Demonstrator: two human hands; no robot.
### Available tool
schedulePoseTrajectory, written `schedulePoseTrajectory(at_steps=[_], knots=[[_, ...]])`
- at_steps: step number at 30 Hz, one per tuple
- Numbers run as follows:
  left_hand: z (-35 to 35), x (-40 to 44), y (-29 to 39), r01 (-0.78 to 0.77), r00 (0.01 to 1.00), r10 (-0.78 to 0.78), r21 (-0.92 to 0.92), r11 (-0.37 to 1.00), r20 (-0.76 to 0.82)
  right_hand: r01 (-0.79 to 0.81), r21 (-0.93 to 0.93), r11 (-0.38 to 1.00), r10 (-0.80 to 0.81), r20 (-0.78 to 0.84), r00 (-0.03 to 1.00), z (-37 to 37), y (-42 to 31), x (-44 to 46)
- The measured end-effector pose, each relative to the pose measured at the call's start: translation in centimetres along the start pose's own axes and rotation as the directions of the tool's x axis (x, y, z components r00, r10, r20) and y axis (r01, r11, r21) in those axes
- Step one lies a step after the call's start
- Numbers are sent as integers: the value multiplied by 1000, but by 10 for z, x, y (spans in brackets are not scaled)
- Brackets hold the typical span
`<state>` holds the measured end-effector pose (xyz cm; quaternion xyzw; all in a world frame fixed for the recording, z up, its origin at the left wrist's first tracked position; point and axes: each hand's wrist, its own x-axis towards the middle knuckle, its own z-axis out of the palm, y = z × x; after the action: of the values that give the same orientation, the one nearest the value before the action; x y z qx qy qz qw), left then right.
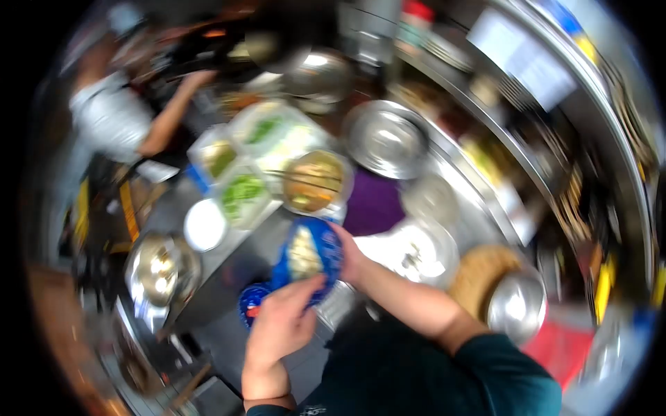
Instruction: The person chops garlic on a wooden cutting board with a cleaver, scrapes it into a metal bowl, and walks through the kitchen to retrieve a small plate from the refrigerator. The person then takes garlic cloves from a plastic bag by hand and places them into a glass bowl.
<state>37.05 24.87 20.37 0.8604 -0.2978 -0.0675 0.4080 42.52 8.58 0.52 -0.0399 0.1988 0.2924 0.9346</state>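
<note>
In the head view, a blue bowl (329,251) holding pale, whitish pieces of food (303,255) is tilted in front of me. My right hand (350,258) grips its right rim. At the near rim is my left hand (283,317), its fingers bent and closed against the bowl; blur hides the exact contact. Just left of that hand stands a second blue dish (251,305) with something small and red in it. Beyond the held bowl sits a round container of orange and green food (312,182).
White tubs of chopped greens (243,197) stand ahead left, near a white round dish (205,225). Metal bowls (386,140) lie ahead and at the right (517,305), by a round wooden board (479,277). A person (114,114) works at the upper left. Shelving runs along the right.
</note>
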Motion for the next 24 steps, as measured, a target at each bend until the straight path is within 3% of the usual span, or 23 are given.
schedulePoseTrajectory(at_steps=[2,8,12,14,18,20,21,23,24], knots=[[13,7,33,-13,998,12,19,1000,61,133,-31,991,-135,-100,986,14,-12,-53],[65,27,88,-296,933,305,-76,952,188,456,89,885,-437,-179,882,-14,-37,-193],[120,53,129,-399,843,458,-244,884,282,639,-66,766,-605,-411,682,-30,-37,-284],[155,63,145,-429,776,541,-357,830,326,689,11,724,-635,-377,674,-62,-44,-316],[223,78,173,-509,708,643,-420,751,292,796,-39,604,-748,-375,548,-79,-57,-372],[251,84,186,-558,670,695,-440,704,262,887,-176,427,-880,-307,363,-99,-67,-383],[267,83,187,-568,654,714,-462,681,248,896,-319,308,-905,-389,172,-76,-64,-397],[300,69,189,-556,645,714,-474,683,272,801,-496,335,-824,-567,-7,-9,-58,-446],[318,60,187,-547,642,710,-478,688,288,710,-642,291,-853,-510,-112,-18,-54,-459]])
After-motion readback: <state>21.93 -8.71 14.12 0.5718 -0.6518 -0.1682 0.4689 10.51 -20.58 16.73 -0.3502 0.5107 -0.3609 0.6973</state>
